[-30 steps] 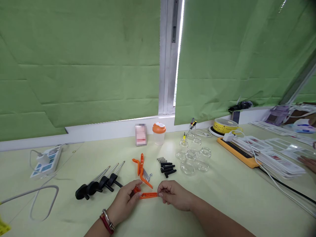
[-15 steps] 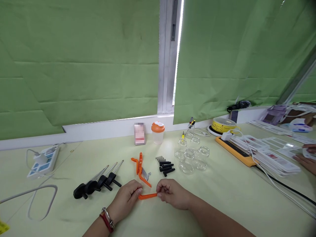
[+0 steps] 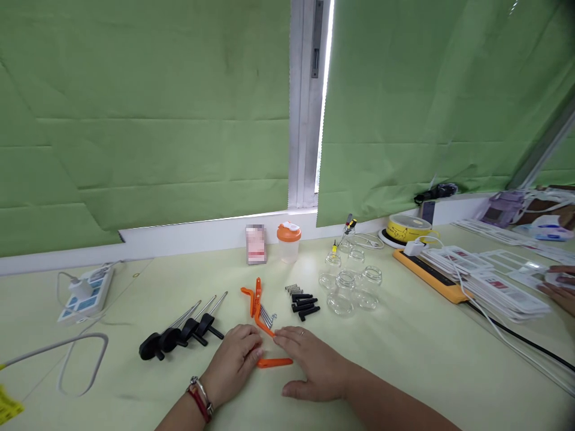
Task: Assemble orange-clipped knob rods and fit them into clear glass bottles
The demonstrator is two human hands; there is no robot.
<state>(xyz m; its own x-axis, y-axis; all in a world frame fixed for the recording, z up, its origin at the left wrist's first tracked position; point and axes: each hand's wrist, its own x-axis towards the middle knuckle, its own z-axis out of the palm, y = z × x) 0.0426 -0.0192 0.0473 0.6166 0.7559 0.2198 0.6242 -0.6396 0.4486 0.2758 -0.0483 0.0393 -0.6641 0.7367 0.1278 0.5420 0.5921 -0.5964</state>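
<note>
A bent orange strip [image 3: 275, 363] lies just above or on the counter [image 3: 404, 353], between the person's two hands, its left end covered by the left hand [image 3: 236, 359]. The left fingers are curled with the thumb close to them; whether they pinch the strip, I cannot tell. The right hand [image 3: 317, 365] is spread wide and flat, palm down, its thumb held well away from the fingers, and it grips nothing. Its fingertips reach the near end of a second, longer orange piece [image 3: 257, 299]; whether they touch it is unclear. A shorter orange piece [image 3: 247, 293] lies against that one on the left, and several metal screws [image 3: 265, 316] lie just to its right.

Further right are small springs [image 3: 293, 289] and a cluster of black pegs [image 3: 306, 307], then a group of clear bottles [image 3: 342, 302]. Left of the hands, black knobs [image 3: 192, 329] with metal rods sit in a slanting row. Behind stand a pink box [image 3: 256, 244] and a cup [image 3: 288, 242] with an orange lid. At the far right, a co-worker's hand [image 3: 561, 296] rests beside white cards [image 3: 507, 293].
</note>
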